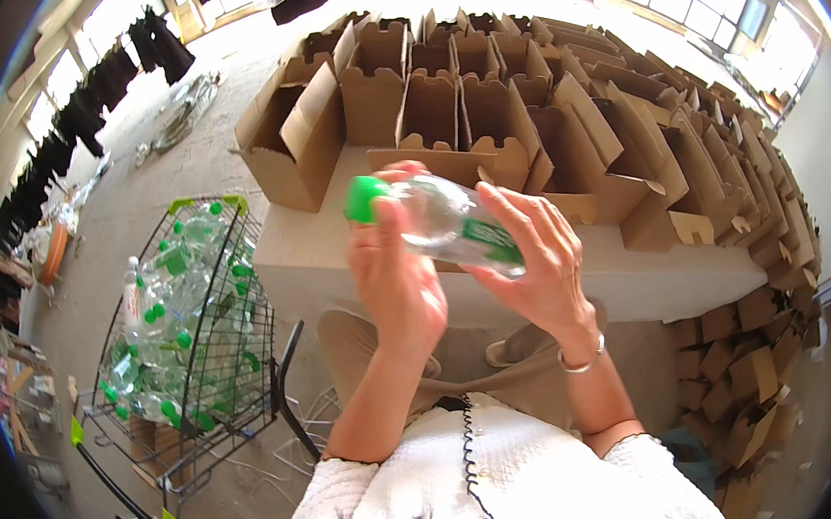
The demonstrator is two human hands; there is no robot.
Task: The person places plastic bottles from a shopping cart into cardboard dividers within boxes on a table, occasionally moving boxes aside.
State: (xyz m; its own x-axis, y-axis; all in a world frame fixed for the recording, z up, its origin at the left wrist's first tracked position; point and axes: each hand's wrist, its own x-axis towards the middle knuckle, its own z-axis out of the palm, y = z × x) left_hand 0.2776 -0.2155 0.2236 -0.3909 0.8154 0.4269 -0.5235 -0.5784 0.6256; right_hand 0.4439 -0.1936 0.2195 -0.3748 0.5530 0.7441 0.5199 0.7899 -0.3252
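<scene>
A clear plastic bottle with a green cap and a green label is held up in front of my chest, tilted with its cap toward the left. My left hand is closed around the neck, just by the cap, which is slightly blurred. Around the label end, my right hand grips the bottle with its fingers over the top and thumb below. A bracelet circles my right wrist. Behind the bottle, open cardboard boxes stand in rows on a pale table.
At my left a black wire shopping cart with green corners holds many clear bottles with green caps. More cardboard boxes are piled on the floor at the right. Dark garments hang at the far left.
</scene>
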